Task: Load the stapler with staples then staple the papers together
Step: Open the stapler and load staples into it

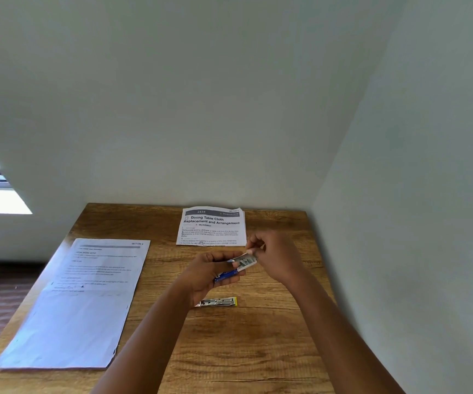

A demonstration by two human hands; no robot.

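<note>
Left hand (206, 268) curled round a little staple box (242, 262) with a blue part, held up over the wooden table (243, 351). Right hand (275, 255) pinching the box's far end. Silver stapler (218, 302) with a yellow tip lying flat just below, partly hidden by the left wrist. Papers (79, 305) flat at left. Folded printed sheet (211, 226) by the wall.

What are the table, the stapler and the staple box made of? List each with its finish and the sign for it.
Table: wood or wood-look laminate, matte brown; grain lines and knots show.
Stapler: bare metal, shiny silver glints, with a yellow tip that looks like plastic.
Staple box, gripped by the left hand and pinched at its end by the right hand: probably thin card, blue and white print; grey metal staples show inside.
</note>
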